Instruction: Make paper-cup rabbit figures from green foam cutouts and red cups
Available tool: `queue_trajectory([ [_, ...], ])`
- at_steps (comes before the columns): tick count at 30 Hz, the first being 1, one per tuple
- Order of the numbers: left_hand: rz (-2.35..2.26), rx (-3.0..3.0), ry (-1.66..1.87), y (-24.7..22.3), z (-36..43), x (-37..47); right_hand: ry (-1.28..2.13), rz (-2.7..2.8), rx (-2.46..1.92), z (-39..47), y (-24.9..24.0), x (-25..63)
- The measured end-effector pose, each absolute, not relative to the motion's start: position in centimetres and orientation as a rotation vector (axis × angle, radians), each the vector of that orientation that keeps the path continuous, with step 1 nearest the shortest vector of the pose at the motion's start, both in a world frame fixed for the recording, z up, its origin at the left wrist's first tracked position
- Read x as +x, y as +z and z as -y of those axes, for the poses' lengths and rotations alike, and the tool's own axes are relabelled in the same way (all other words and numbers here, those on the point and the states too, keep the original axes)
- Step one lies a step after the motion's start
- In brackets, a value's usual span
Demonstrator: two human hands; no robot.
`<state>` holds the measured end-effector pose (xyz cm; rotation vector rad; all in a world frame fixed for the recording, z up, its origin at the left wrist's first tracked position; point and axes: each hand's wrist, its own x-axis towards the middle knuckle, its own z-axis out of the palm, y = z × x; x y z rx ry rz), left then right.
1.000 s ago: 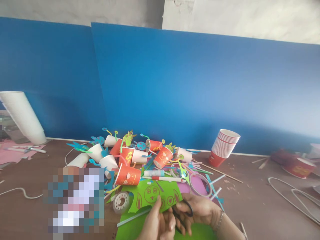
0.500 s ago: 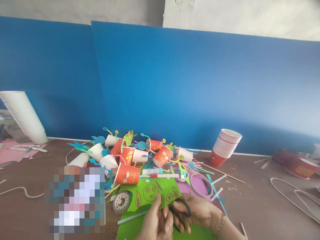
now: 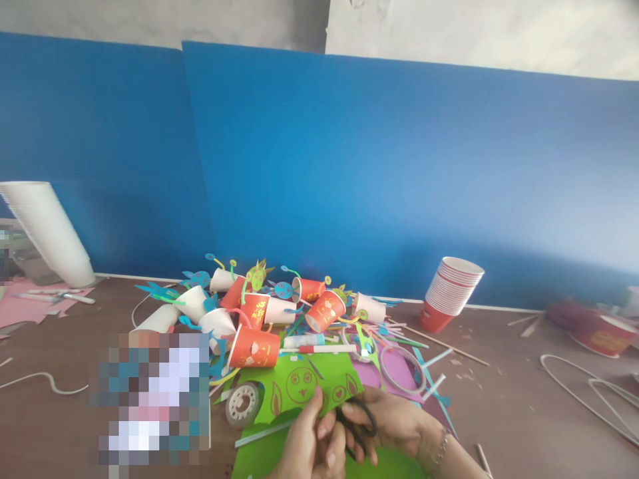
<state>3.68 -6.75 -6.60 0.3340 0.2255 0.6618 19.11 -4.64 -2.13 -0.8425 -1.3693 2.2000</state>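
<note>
A sheet of green paper (image 3: 279, 372) with a face, leaf shapes and a heart drawn in dark lines is pinched at its near edge by my left hand (image 3: 314, 439). My right hand (image 3: 389, 416) has its fingers in the black handles of a pair of scissors (image 3: 367, 419); the blades are mostly hidden by the paper and my left hand. Under both hands lies another green sheet (image 3: 264, 459). A pale blue straw (image 3: 264, 434) rests left of my left hand, near a white roll of tape (image 3: 243, 404).
Behind the paper lies a pile of red and white paper cups (image 3: 254, 347) with straws and cut-outs, plus a marker (image 3: 324, 348) and a glue stick (image 3: 303, 340). A cup stack (image 3: 452, 293) stands at right, another (image 3: 50, 233) at left. A blue panel (image 3: 374, 166) rises behind.
The scissor handles and the fingers of my right hand have shifted very slightly. The paper and my left hand stay almost in place.
</note>
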Motion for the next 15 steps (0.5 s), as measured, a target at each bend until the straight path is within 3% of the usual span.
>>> queue_trajectory([
  [9, -0.250, 0.325, 0.670, -6.04, 6.72, 3.56, 2.143, 1.406, -0.922, 4.57, -1.79, 18.98],
  [15, -0.369, 0.345, 0.697, -5.68, 7.04, 3.50, 2.041, 1.252, -1.218, 3.73, -1.32, 19.74],
])
